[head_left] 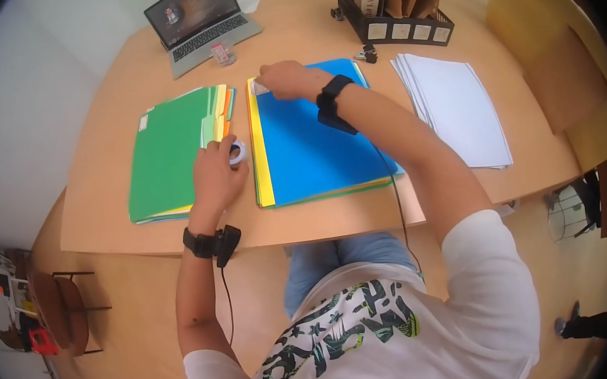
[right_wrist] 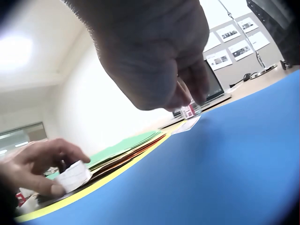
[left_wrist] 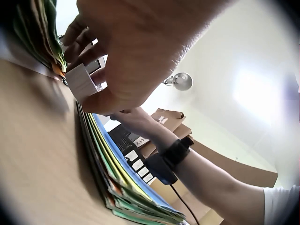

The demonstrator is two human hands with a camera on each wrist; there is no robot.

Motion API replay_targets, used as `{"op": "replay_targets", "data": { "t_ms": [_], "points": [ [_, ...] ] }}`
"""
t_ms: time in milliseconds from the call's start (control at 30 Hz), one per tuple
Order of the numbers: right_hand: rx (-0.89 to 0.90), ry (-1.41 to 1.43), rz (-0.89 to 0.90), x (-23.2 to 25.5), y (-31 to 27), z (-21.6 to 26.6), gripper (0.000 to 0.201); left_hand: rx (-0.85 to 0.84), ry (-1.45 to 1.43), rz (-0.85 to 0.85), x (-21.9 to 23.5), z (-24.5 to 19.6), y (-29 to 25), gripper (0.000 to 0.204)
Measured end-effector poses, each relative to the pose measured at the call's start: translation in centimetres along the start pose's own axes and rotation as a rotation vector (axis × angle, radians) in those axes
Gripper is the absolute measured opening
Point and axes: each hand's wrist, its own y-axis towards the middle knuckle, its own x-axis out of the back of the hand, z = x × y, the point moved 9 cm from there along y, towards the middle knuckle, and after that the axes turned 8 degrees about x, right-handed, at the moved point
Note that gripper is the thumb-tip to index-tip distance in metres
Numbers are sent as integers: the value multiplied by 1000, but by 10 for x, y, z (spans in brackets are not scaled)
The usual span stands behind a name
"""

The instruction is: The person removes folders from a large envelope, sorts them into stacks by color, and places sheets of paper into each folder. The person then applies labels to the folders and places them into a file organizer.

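Note:
My left hand point(head_left: 219, 172) grips a roll of white labels point(head_left: 238, 152) between thumb and fingers, in the gap between two stacks of folders. The roll's broad white side shows in the left wrist view. My right hand point(head_left: 292, 81) is over the top left corner of the blue folder point(head_left: 320, 139), its fingertips at a white label point(right_wrist: 186, 125) there. That blue folder lies on top of a stack with yellow and green folders point(left_wrist: 126, 176) under it. Left of it lies a stack topped by a green folder point(head_left: 167, 156), which bears a white label point(head_left: 143, 122) at its upper left corner.
White papers point(head_left: 454, 111) lie in a pile at the right. An open laptop point(head_left: 210, 40) and a small clear box point(head_left: 223, 54) stand behind the folders. A black file holder point(head_left: 405, 29) and binder clips point(head_left: 369, 54) are at the back right.

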Motion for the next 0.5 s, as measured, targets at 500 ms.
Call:
{"op": "replay_targets", "data": {
  "t_ms": [500],
  "points": [
    [63,-48,-1,-21,-1,13,21,-287,64,25,2,-76,-45,70]
  ]
}}
